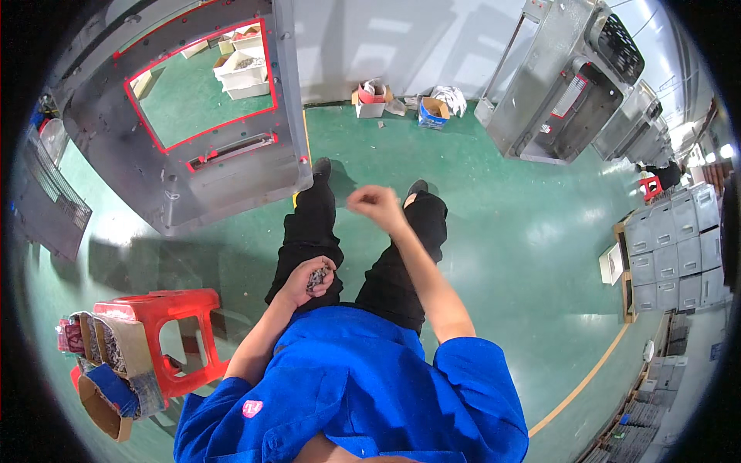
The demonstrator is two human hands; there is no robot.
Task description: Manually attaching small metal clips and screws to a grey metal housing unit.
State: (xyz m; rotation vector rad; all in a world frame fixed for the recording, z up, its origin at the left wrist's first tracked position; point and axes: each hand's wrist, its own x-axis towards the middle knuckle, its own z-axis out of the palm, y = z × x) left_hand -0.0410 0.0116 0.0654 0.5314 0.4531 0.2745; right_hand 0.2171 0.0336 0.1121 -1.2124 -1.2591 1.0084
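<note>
Resting on my left thigh, my left hand (pixel 306 281) is closed around a handful of small grey metal parts (pixel 317 280); their exact kind is too small to tell. My right hand (pixel 376 207) is raised in front of my knees, its fingers curled into a pinch. Whatever those fingertips hold, if anything, is too small to make out. Ahead to the left stands a large grey metal panel (pixel 231 181) with a red-edged window opening and a red-edged slot below it. My right hand is apart from this panel.
A red plastic stool (pixel 207 305) stands at my left, beside cardboard boxes (pixel 108 420) of small parts. Through the panel's opening show white bins (pixel 241 73). By the wall sit small cartons (pixel 433 113). Large metal housings (pixel 567 100) stand at far right, near stacked grey panels (pixel 668 243).
</note>
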